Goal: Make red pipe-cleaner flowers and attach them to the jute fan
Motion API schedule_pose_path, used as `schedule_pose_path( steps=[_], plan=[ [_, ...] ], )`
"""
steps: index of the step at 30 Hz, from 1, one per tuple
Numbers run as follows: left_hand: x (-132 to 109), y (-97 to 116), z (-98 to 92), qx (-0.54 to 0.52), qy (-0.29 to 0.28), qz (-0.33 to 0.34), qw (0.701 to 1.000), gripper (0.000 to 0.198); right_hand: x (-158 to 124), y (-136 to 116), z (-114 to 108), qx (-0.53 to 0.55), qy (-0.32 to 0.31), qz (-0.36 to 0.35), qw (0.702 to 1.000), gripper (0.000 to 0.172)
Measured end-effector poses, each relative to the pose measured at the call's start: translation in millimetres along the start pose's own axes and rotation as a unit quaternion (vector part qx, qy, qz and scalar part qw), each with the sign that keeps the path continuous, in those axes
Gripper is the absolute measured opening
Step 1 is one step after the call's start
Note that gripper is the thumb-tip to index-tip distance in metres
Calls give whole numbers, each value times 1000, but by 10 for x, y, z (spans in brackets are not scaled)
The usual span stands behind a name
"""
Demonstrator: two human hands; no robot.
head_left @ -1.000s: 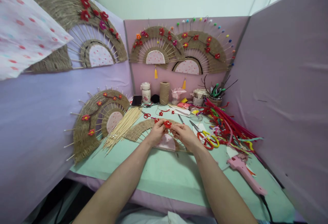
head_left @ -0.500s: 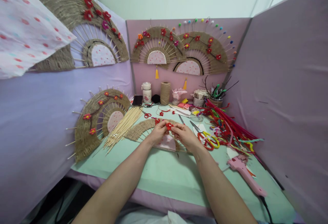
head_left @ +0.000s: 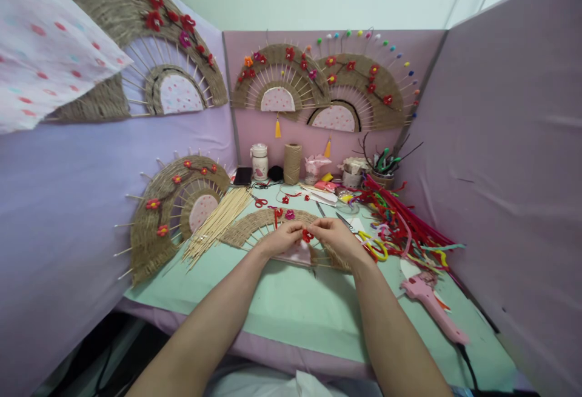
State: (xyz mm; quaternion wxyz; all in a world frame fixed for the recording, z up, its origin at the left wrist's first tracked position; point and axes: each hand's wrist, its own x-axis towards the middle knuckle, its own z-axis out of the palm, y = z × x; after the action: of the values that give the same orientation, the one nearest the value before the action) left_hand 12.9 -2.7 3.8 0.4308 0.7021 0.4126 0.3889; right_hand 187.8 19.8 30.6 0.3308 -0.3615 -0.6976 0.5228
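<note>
Over the middle of the table, a small red pipe-cleaner flower [head_left: 308,236] is pinched between the fingertips of both my hands. My left hand [head_left: 287,237] closes on its left side, and my right hand [head_left: 335,236] grips from the upper right with fingers bent. Beneath them lies a twine-woven fan [head_left: 248,227] with thin stick ribs and a dotted cloth half-circle, partly covered by my hands. A magenta flower [head_left: 290,214] and a red one [head_left: 279,212] show along the fan's top edge.
Bamboo sticks [head_left: 218,221] lie to the left, near small red scissors [head_left: 260,202]. At right are yellow-handled scissors [head_left: 375,246], a heap of pipe cleaners [head_left: 409,221] and a pink glue gun [head_left: 434,309] with its cord. A twine spool [head_left: 293,163] stands behind; finished fans [head_left: 282,76] hang around.
The red flower has shifted a little right and down and tilted in my fingers. My right hand has moved slightly right, its fingers now reaching over the flower from above.
</note>
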Motion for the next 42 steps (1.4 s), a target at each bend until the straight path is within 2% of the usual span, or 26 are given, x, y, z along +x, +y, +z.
schedule_pose_path(
  steps=[6,13,16,20,23,28,30,42],
  plan=[
    [-4,24,2,30,-5,1,1000,28,-8,-37,7,-10,-16,-1,1000,27],
    [-7,54,-15,15,12,23,1000,24,37,66,58,101,-26,27,994,28],
    [6,18,-5,-29,24,10,999,24,72,107,70,156,-28,39,987,29],
    [25,-55,25,-191,29,-18,981,24,85,102,57,194,10,19,981,29],
    [15,-68,32,-301,11,-36,953,23,72,90,37,172,6,-12,985,29],
    [-31,-23,11,-375,-59,-65,923,21,55,83,24,120,-34,-50,991,24],
    [-41,-8,7,-393,-71,-71,914,21,50,68,24,115,-49,-57,990,22],
    [-60,58,15,-404,-80,-98,906,23,-42,-56,24,97,-98,-63,988,17]
  ],
)
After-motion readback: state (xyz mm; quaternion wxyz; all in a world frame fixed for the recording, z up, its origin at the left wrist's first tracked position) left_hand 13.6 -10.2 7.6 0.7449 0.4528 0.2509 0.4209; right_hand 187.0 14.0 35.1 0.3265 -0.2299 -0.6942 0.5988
